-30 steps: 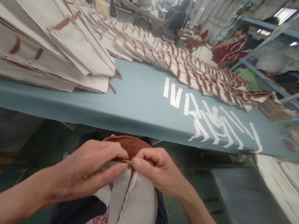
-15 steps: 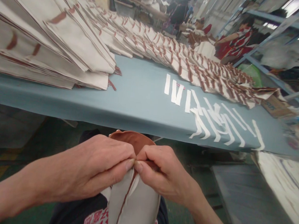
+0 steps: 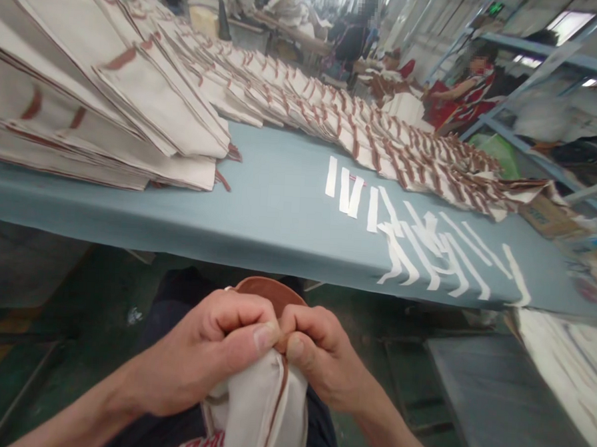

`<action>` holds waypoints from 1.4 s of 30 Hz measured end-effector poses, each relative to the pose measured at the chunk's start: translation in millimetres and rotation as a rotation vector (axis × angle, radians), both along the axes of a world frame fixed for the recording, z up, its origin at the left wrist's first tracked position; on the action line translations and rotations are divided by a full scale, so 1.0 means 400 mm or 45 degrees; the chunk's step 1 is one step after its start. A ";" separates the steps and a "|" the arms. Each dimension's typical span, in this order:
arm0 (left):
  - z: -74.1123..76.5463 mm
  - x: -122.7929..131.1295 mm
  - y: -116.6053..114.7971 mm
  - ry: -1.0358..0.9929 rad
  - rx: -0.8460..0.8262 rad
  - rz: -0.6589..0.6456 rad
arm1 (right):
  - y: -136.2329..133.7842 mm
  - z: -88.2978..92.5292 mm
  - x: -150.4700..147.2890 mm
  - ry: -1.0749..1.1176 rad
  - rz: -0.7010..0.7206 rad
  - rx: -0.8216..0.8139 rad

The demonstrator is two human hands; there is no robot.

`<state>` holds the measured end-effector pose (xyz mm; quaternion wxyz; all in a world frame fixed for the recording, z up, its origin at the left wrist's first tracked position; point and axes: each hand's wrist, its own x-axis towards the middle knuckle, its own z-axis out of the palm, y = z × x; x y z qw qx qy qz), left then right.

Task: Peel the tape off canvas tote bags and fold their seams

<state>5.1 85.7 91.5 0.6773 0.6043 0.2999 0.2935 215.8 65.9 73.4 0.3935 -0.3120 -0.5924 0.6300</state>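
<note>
A cream sewn fabric piece [image 3: 253,411] with brown piping along its seam hangs down in front of my body. Its top end is a rounded tan-brown panel [image 3: 270,289], showing just beyond my fingers. My left hand [image 3: 199,352] pinches the seam between thumb and bent fingers. Right beside it, my right hand [image 3: 324,358] is closed on the same seam, the two thumbs almost meeting. The fingertips cover the exact spot that is gripped.
Ahead stands a blue-grey table [image 3: 271,175]. Stacked cream pieces with brown trim [image 3: 149,102] lie at its left and along its back. White strips [image 3: 374,211] lie toward the right, some over the front edge. A grey surface [image 3: 499,401] is at lower right. Two people are farther back.
Both hands have moved slightly down and nearer my body with the fabric piece. My left thumb and fingers are more bent, and the seam has shifted a little to the right.
</note>
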 end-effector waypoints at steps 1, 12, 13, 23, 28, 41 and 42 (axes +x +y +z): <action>-0.005 0.004 -0.004 -0.006 0.014 0.007 | -0.004 -0.005 0.004 0.017 -0.009 -0.047; -0.001 -0.024 0.013 0.101 0.395 -0.092 | -0.003 0.047 0.034 -0.295 -0.028 0.076; 0.003 -0.024 0.016 0.098 0.405 -0.099 | -0.005 0.051 0.033 -0.317 -0.034 0.104; 0.047 -0.060 0.053 0.454 0.732 -0.256 | -0.010 0.077 0.034 -0.498 -0.095 0.473; 0.083 -0.060 0.051 0.582 0.933 -0.300 | -0.015 0.078 0.028 -0.583 -0.152 0.695; -0.016 0.005 -0.046 -0.295 -0.086 0.135 | -0.021 0.043 -0.048 0.009 -0.211 0.273; -0.024 0.007 -0.044 -0.345 -0.122 0.127 | -0.019 0.042 -0.050 0.018 -0.215 0.282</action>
